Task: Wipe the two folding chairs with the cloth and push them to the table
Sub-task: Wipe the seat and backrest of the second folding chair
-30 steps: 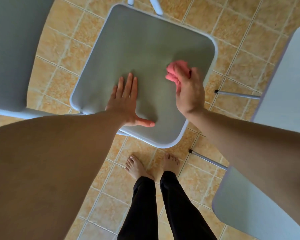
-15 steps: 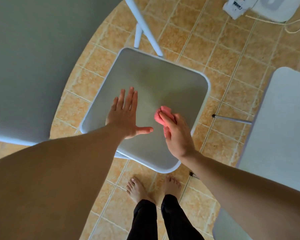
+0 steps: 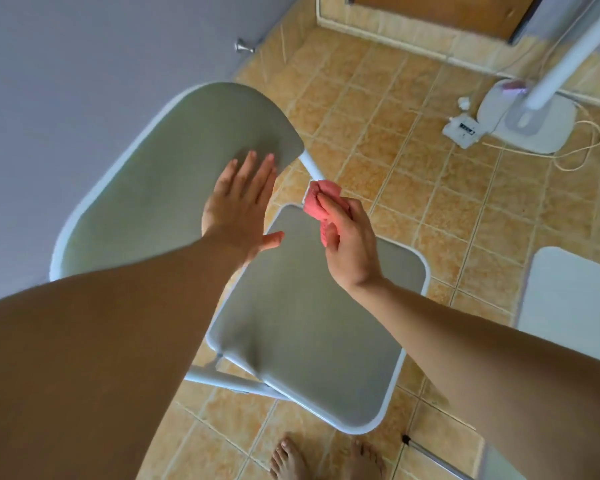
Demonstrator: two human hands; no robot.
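We see the main risk around the folding chair's seat (image 3: 312, 323). The left hand (image 3: 238, 209), fingers spread flat, is over the backrest (image 3: 174, 174) above the seat's far-left corner, and we cannot tell whether it actually touches. If it steadies nothing, a firm rub could rock or fold the light frame. The right hand (image 3: 350, 251) pinches the bunched pink cloth (image 3: 321, 202) just past the seat's far edge, against the white tube (image 3: 310, 164); a loose pinch could drop it.

Seat and backrest are matte grey-green panels with rounded corners, rimmed in white metal. The cloth looks soft and nubbly. Right of the seat, a pale flat panel (image 3: 568, 296) stands over glossy tan tile (image 3: 430, 140).
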